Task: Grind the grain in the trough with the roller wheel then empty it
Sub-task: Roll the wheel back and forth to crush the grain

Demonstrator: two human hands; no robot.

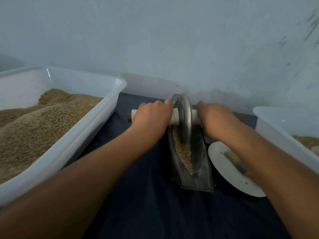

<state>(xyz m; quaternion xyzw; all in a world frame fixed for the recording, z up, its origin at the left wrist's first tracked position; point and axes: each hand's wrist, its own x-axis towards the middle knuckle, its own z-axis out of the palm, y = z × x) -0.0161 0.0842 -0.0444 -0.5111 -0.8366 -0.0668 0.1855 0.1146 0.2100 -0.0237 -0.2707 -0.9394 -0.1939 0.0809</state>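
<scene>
Over the dark cloth, the left hand (152, 116) and right hand (214, 118) each gripped the axle handle (174, 118) beside the roller wheel (185, 118), presumably to bear down evenly on the grain (183, 152) lying in the trough (198, 163).

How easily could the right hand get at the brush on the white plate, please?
Probably easily: the brush lies uncovered on the plate, just under the right forearm. But the right hand must first release the roller handle.

Metal roller wheel (185, 118) upright in narrow metal trough (198, 176), tan grain (183, 156) along its channel
</scene>
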